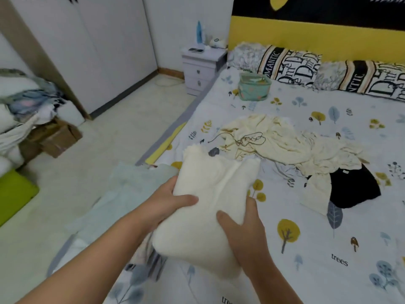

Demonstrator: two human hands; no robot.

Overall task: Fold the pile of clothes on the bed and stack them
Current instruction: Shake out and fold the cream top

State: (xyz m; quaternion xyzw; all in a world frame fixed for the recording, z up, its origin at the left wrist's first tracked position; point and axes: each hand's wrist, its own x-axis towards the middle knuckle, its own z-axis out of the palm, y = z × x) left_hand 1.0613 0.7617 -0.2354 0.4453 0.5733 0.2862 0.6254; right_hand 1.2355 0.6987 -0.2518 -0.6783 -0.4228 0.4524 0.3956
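Cream knitwear point(210, 194), already folded into a thick bundle, is held above the near left edge of the bed point(306, 249). Its left side is gripped by the left hand point(173, 200), thumb on top, and its right edge is pinched by the right hand point(243, 227). Further back, a rumpled cream garment point(285, 145) and a black garment point(352, 185) are left lying on the sheet, touching each other.

White bed sheet point(317, 249) printed with yellow and blue-grey trees; cream fluffy folded garment point(210, 200); black shirt point(352, 187); yellow headboard point(306, 38); teal fabric basket point(254, 89).
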